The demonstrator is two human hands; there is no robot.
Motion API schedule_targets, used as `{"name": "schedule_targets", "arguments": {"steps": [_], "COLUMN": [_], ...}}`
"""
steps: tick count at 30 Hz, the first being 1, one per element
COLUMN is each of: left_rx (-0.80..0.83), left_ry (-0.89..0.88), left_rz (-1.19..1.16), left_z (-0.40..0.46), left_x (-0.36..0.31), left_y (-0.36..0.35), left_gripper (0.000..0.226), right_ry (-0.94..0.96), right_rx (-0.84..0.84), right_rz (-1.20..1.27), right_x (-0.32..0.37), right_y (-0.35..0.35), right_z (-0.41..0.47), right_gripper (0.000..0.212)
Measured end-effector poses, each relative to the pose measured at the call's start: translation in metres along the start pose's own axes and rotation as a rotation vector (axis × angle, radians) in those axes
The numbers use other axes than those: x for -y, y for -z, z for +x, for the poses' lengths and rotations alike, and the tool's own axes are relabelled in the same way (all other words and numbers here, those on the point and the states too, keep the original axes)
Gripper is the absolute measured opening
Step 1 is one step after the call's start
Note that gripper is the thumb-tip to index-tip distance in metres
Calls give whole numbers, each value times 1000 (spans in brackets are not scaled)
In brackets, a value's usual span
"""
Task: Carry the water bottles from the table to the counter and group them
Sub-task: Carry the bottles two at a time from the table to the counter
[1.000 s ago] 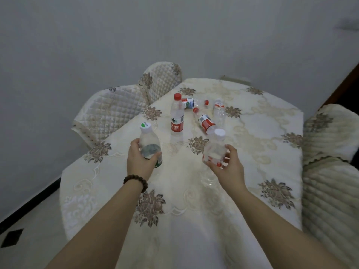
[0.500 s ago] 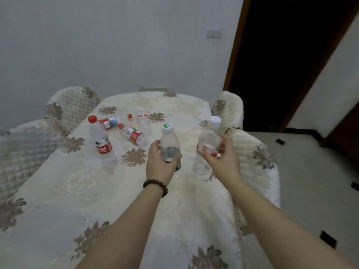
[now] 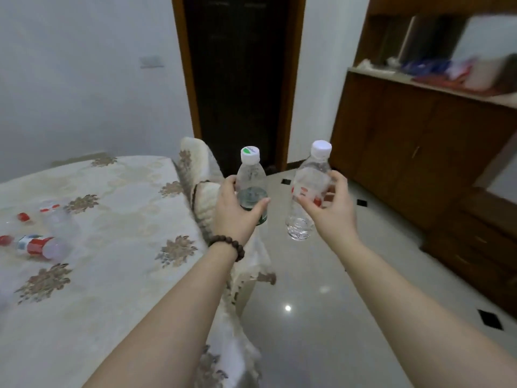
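Our left hand (image 3: 233, 217) grips a green-label bottle (image 3: 251, 186) upright; our right hand (image 3: 327, 211) grips a red-label bottle (image 3: 309, 189), cap tilted right. Both hang over the floor (image 3: 321, 317), beside the desk (image 3: 112, 275).

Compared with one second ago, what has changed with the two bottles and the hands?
The view has swung right, away from the table toward the counter. Both bottles have been carried off the table and are now over the floor. Unchanged: left hand grips the green-label bottle, right hand grips the red-label bottle. Other bottles remain on the table.
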State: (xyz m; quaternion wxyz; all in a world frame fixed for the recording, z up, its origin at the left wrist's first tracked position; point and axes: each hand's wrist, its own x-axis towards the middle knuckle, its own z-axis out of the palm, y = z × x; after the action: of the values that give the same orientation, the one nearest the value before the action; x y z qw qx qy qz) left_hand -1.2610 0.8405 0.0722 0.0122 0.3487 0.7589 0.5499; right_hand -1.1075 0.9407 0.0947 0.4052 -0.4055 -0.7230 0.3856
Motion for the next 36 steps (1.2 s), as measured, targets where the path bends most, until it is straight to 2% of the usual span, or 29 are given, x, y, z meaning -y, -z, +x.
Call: {"name": "schedule_targets", "arguments": {"steps": [5, 10, 18, 26, 36], "left_rx": [214, 427, 765, 1121, 1518], "left_ry": [-33, 8, -131, -342, -565], "left_rz": [-98, -140, -227, -320, -421], "left_z": [-52, -131, -296, -471, -680], "left_x": [-57, -121, -232, -315, -407], "left_y": [-101, -206, -341, -418, -461], "left_gripper": [68, 84, 71, 63, 70], "right_ry": [-69, -171, -350, -542, -727], "right_rx": [-145, -312, -633, -1017, -1437], "right_rz": [-36, -102, -180, -218, -321], "right_x": [-54, -118, -202, -250, -265], "right_y": [118, 244, 435, 565, 671], "right_z": [-18, -58, -171, -320, -484], "right_gripper": [72, 69, 71, 70, 69]}}
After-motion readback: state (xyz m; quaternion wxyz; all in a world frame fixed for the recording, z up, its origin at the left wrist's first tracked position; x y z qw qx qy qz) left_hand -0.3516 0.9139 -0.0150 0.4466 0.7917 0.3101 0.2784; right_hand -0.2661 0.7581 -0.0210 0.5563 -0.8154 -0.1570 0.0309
